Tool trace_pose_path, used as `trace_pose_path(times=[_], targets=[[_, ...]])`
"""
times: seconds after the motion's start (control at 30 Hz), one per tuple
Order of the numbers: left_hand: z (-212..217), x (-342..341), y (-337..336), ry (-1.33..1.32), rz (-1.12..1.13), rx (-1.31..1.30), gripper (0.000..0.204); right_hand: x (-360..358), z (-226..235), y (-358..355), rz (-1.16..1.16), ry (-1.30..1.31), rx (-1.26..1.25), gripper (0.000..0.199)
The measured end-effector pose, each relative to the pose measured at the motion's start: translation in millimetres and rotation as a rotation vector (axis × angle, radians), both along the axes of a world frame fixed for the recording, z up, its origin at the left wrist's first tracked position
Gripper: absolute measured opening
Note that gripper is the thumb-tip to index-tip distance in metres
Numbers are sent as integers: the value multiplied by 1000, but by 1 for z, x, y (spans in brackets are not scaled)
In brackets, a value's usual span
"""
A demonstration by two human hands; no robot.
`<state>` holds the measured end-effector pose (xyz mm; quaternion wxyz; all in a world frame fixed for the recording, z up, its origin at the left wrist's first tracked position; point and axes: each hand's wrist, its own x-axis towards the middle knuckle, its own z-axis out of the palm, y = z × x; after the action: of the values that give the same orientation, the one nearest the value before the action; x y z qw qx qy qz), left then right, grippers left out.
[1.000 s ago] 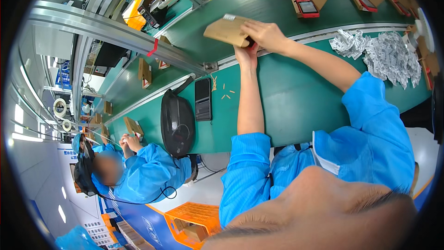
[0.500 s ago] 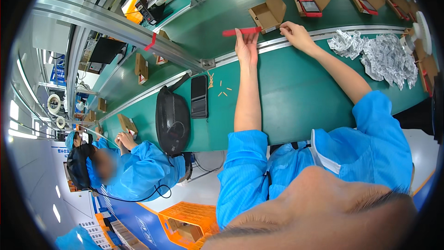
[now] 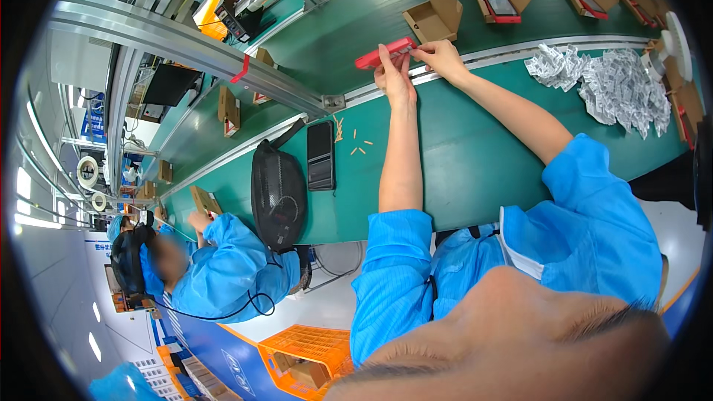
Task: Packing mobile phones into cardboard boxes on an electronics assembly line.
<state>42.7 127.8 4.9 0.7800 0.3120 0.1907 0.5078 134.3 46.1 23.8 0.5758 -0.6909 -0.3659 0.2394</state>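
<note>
Red flat card (image 3: 385, 53): pinched at its near edge by left hand (image 3: 396, 78) and at its 3 o'clock end by right hand (image 3: 441, 58), fingers closed on it, over green bench (image 3: 460, 156). Open brown carton (image 3: 434, 18) set just beyond, at 1 o'clock, on belt (image 3: 349, 26). White packets (image 3: 616, 89) heaped at 3 o'clock.

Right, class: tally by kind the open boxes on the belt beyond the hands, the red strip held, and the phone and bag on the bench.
Open boxes: 4
Red strip: 1
Phone: 1
Bag: 1
Total: 7
</note>
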Motion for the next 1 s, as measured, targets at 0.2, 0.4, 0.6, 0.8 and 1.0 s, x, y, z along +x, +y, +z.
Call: trace_pose_path(times=[0.2,0.4,0.6,0.8,1.0], targets=[[3,6,-4,-27,58,12,30,-4,-15,12,-83,91,115,27],[3,13,-17,105,170,140,37,-5,-9,-13,12,147,207,19],[-7,4,2,97,191,142,40,18,29,-103,302,60,0,15],[5,1,-9,-129,-284,12,52,91,27,-197,-207,-981,-710,20],[16,3,-30,-156,-611,5,57,72,43,-190,-482,-1349,-417,33]])
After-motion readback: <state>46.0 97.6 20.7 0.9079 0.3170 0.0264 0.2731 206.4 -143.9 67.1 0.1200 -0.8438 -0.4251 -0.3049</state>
